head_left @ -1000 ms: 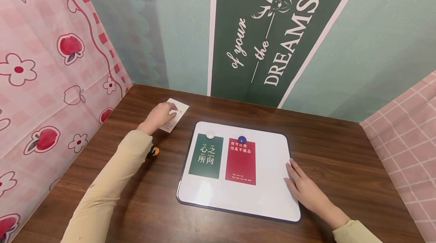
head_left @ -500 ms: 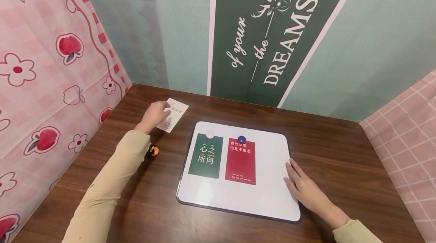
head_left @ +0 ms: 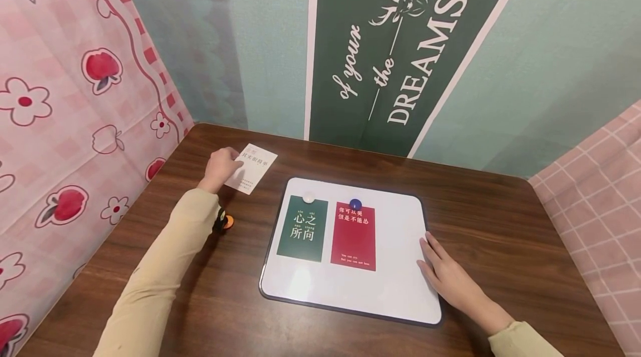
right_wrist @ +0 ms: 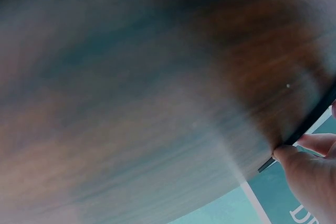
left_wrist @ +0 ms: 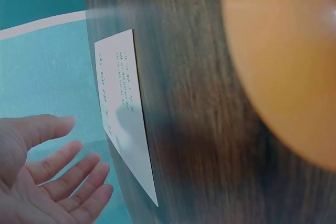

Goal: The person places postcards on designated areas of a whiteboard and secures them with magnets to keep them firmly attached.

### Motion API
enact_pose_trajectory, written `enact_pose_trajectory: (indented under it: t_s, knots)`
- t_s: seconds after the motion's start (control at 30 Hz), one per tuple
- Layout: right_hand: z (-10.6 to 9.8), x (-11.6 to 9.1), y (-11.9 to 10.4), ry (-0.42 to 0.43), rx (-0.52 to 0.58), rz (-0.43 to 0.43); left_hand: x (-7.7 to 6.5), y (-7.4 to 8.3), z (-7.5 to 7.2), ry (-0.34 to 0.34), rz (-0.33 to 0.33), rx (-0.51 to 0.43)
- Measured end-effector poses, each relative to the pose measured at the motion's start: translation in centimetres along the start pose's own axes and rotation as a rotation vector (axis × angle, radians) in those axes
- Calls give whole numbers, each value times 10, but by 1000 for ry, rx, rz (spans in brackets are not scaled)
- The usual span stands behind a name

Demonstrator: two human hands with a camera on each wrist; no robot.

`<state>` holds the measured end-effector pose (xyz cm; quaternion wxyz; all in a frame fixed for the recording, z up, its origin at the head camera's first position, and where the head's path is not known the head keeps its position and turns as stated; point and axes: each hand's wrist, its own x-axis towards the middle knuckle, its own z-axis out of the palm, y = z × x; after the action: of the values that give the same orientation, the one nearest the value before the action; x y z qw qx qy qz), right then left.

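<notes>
The white card lies flat at far left and could skid if brushed by the left hand, loosely open and empty. Nearer, the whiteboard might shift if pushed by the right hand, its extended fingers merely touching the right edge.

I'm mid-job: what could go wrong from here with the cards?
The left hand isn't gripping the white card, so the card might slide if the fingers close clumsily.
The orange round thing appears close to the left sleeve, which could nudge it.
The red card shows just one blue magnet, at its top, so it may swing if the whiteboard is jolted.
</notes>
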<state>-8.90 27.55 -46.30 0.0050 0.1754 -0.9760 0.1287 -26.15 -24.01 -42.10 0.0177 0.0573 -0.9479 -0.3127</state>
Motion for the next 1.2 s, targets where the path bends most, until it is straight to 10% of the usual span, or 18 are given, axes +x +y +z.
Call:
enact_pose_trajectory:
  t_s: [0.5, 1.2]
  knots:
    - [1, 1, -1, 6, -7, -4, 1, -7, 0, -75, -154, -81]
    - [2, 1, -1, -3, 5, 8, 1, 0, -4, -142, -218, 62]
